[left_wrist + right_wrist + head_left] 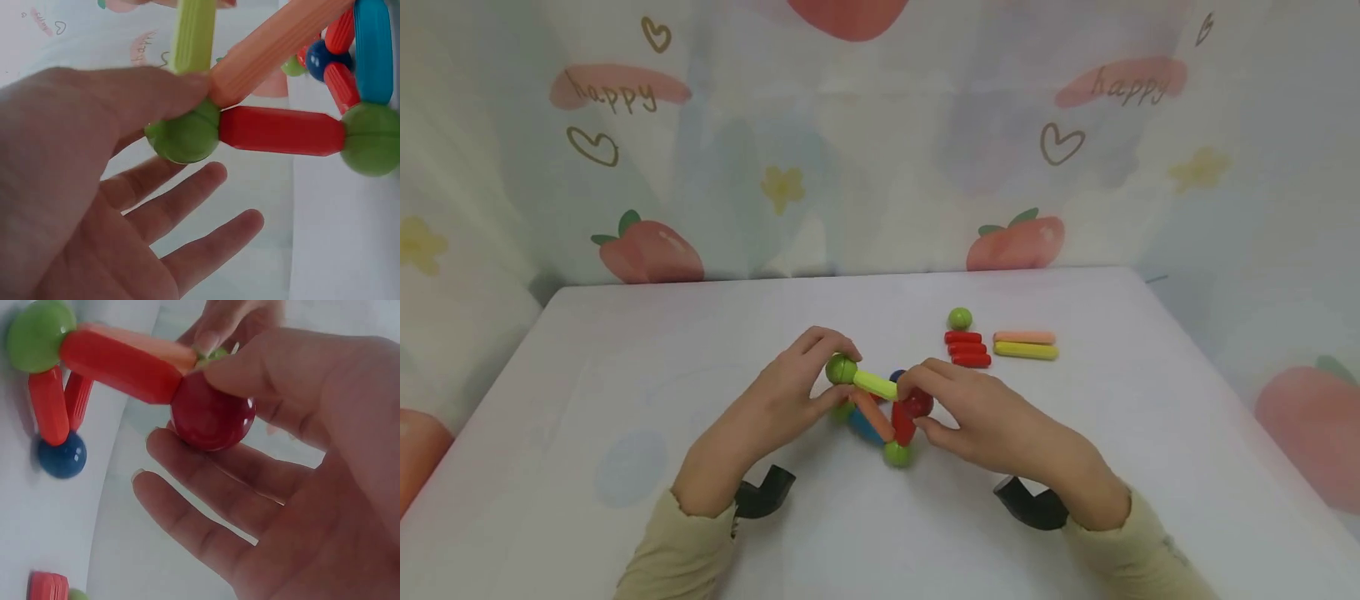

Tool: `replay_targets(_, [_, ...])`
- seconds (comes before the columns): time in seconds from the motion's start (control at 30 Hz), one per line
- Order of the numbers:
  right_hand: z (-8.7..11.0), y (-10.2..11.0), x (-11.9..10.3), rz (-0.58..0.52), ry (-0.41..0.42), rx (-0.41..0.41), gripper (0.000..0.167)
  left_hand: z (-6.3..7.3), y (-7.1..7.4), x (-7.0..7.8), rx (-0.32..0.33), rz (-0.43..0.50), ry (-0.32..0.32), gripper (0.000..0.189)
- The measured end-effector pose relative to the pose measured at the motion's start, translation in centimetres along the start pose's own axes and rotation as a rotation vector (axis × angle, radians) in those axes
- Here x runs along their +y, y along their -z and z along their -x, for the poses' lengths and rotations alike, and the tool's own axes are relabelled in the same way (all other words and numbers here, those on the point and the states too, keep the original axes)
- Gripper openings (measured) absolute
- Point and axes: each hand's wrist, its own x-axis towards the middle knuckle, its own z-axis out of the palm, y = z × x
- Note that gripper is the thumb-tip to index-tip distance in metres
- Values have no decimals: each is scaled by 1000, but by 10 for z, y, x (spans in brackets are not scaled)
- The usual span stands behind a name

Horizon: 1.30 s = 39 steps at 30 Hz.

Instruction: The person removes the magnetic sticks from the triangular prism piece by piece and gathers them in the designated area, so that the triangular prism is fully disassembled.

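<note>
My left hand (784,393) pinches a green ball (190,131) at an upper corner of a ball-and-stick structure. A dark red ball (212,411) at the other upper corner is held between the thumb and fingers of my right hand (988,412). Between these two balls runs a yellow-green stick (876,385). From the left hand's ball an orange stick (872,415) slopes down to a front green ball (897,454), and a red stick (281,130) leads to another green ball (373,139). Lower down are a blue stick (867,426) and a dark blue ball (62,455).
Loose pieces lie behind the right hand on the white table (647,383): a green ball (959,318), three short red sticks (967,349), an orange stick (1024,337) and a yellow stick (1026,351). A printed cloth (880,167) hangs behind the table.
</note>
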Motion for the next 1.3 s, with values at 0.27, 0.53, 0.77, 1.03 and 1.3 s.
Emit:
replay_targets(0.27, [-1, 1, 5, -3, -14, 40, 43, -1, -4, 12, -105, 21, -11, 35])
replay_targets(0.53, [-4, -4, 7, 112, 29, 158, 44, -1, -8, 17, -122, -78, 11, 33])
replay_targets(0.77, [-5, -7, 10, 129, 88, 254, 40, 0, -11, 19, -28, -173, -76, 36])
replay_targets(1.03, [-1, -5, 6, 110, 42, 176, 36, 0, -25, 22, -15, -204, -179, 30])
replay_targets(1.3, [-3, -4, 6, 61, -6, 115, 30, -3, -25, 27, -131, -239, -70, 33])
